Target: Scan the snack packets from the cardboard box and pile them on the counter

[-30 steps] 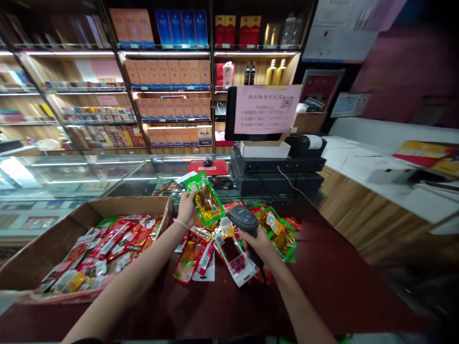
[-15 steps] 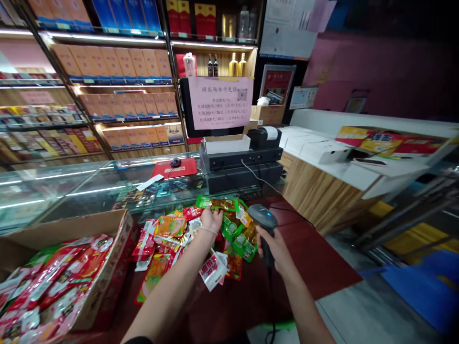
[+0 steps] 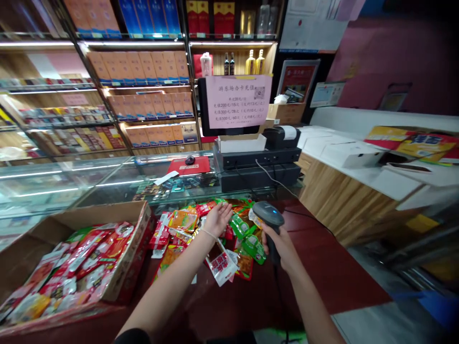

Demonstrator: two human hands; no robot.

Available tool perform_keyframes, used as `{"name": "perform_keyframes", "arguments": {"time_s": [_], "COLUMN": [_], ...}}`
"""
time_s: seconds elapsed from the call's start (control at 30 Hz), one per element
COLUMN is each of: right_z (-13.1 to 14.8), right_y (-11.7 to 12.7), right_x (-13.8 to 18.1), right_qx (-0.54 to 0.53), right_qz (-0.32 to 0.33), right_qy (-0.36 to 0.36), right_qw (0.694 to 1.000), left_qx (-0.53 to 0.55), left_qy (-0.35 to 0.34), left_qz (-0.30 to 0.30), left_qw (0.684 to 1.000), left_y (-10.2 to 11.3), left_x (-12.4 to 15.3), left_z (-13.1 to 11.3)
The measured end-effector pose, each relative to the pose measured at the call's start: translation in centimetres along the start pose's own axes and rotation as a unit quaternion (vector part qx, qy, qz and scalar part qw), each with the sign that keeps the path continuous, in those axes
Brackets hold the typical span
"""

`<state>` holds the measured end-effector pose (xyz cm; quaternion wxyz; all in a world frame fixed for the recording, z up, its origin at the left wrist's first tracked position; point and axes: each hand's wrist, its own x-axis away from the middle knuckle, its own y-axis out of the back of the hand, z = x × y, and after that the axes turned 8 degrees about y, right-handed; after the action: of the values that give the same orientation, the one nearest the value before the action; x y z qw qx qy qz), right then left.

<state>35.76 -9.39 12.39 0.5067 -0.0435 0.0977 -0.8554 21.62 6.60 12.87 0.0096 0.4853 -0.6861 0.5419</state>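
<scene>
My right hand (image 3: 281,243) is wrapped round the handle of a dark barcode scanner (image 3: 268,215), its head tilted to the left with a small blue light on top. My left hand (image 3: 219,219), a pale band at its wrist, is held palm up over a heap of snack packets, fingers stretched out and nothing in them. Green snack packets (image 3: 253,247) lie between the two hands. Under and left of my left hand are red and orange snack packets (image 3: 183,220). A white packet with red print (image 3: 222,268) rests at the heap's near side.
An open cardboard box (image 3: 131,255) full of red packets stands on the left of the dark red tabletop (image 3: 322,267). Behind are a glass counter (image 3: 107,179), a monitor with a pink sign (image 3: 236,102) and a black cash drawer (image 3: 258,174). The scanner's cable hangs downward.
My left hand has come away from a green packet at the back of the heap and turned its palm up. The scanner stays in my right hand. The view has swung left.
</scene>
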Motion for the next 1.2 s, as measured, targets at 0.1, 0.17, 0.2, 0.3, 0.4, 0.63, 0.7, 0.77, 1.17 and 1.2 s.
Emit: {"name": "perform_keyframes", "arguments": {"time_s": [0.1,0.17,0.2,0.3,0.4,0.63,0.7,0.77,1.17,1.2], "right_z": [0.8,1.1,1.2,1.2,0.8,-0.8,-1.4,-2.1,-6.1,-6.4], "right_y": [-2.6,-4.9,-6.3,-10.6,-15.3,-26.6,-29.8,-32.9,-40.9,-40.9], "right_x": [-0.6,-1.1,-1.2,-1.4,-1.3,-0.4,0.0,0.4,1.5,1.4], "right_qx": [0.022,0.035,0.037,0.028,0.016,-0.005,-0.004,0.004,0.046,0.048], "right_qz": [0.047,0.083,0.101,0.158,0.222,0.329,0.351,0.381,0.436,0.437], "right_qy": [-0.001,0.003,0.004,0.005,-0.004,-0.033,-0.055,-0.066,-0.079,-0.077], "right_qw": [0.999,0.996,0.994,0.987,0.975,0.944,0.935,0.922,0.895,0.895], "left_qx": [-0.023,-0.051,-0.068,-0.118,-0.176,-0.370,-0.388,-0.409,-0.655,-0.686], "left_qy": [-0.076,-0.140,-0.171,-0.251,-0.310,-0.394,-0.391,-0.384,-0.215,-0.184], "left_qz": [0.052,0.080,0.088,0.085,0.047,-0.152,-0.213,-0.258,-0.393,-0.396], "left_qw": [0.995,0.986,0.979,0.957,0.933,0.827,0.807,0.786,0.608,0.582], "left_y": [0.3,0.9,1.3,3.4,6.9,19.7,23.3,26.2,36.1,36.4], "left_x": [3.0,5.5,6.8,10.9,14.4,19.7,20.5,21.1,19.1,18.7], "left_z": [-2.7,-4.9,-6.1,-9.7,-13.5,-22.3,-24.4,-26.3,-32.5,-32.2]}}
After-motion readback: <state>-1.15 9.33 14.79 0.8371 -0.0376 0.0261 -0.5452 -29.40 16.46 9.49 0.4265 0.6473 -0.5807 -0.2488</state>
